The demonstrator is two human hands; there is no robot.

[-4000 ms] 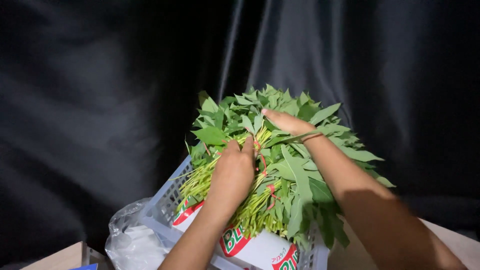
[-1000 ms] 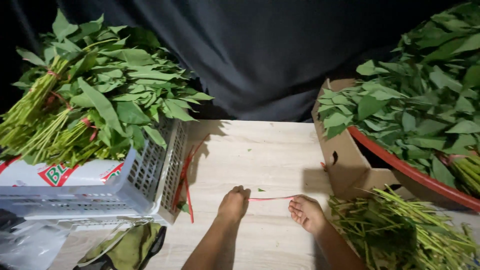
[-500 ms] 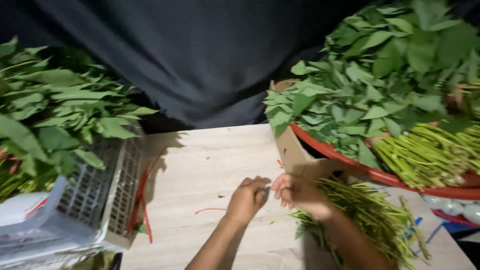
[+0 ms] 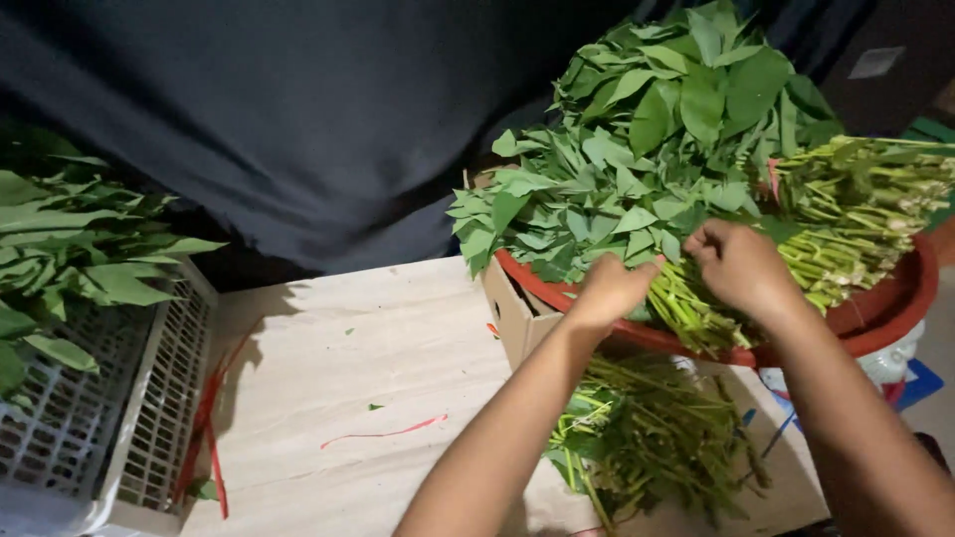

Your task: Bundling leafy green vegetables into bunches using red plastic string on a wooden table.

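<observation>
Both my hands reach into a heap of leafy green stalks piled in a red basin at the upper right. My left hand has its fingers closed on the stems at the basin's near rim. My right hand grips stems just to the right of it. The basin rests on a cardboard box. Below it, cut green stems lie in a loose pile. A thin red tie strip lies on the wooden tabletop.
A white plastic crate holding more leafy greens stands at the left, with red strips hanging at its side. A dark cloth backdrop fills the rear. A blue object shows at the right edge.
My hands left the tabletop and the red strip, and rose to the right into the greens in the red basin. The view swung right, away from the crate.
</observation>
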